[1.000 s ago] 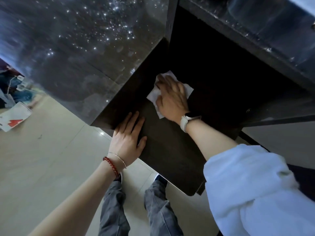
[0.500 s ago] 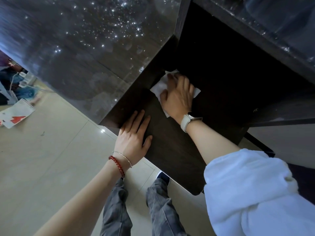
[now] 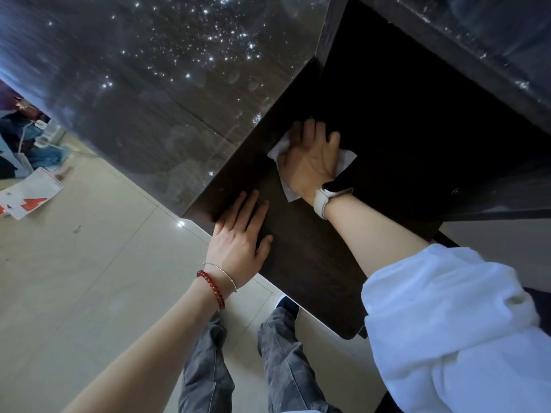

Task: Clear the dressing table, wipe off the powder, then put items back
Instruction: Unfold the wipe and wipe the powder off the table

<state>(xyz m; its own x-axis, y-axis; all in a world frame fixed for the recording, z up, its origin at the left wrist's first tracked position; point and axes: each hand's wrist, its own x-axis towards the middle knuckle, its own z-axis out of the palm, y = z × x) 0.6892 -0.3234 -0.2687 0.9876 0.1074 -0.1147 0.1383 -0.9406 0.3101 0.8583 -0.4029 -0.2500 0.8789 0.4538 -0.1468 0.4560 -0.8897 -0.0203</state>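
Surface: dark wood-grain dressing table (image 3: 301,248), its front edge running diagonally from beside the left hand down toward the white sleeve (image 3: 453,329).
Side panel: glossy dark panel (image 3: 167,93) beyond the left hand, speckled with bright glints and pale smudges; whether these are powder cannot be told.
Floor: pale tiles (image 3: 89,263) below the left forearm; a white card with red marks (image 3: 28,196) lies well off to the left.
Left hand (image 3: 238,239): flat, palm down, fingers spread apart, resting at the table's front corner; holds nothing. Red bead bracelet (image 3: 211,289) and a thin chain on the wrist.
Right hand (image 3: 310,159): palm down, fingers extended, pressed flat on the tissue; not closed round it. Pale watch (image 3: 325,198) on the wrist.
Tissue (image 3: 344,160): white, crumpled, lies flat on the table under the right hand, just ahead of the left hand's fingertips and apart from them. Corners show on either side of the hand and near the wrist; long axis roughly across the hand, a corner pointing toward the side panel.
Hands relative: near each other, not touching.
Legs: grey trousers (image 3: 283,368) below the table edge.
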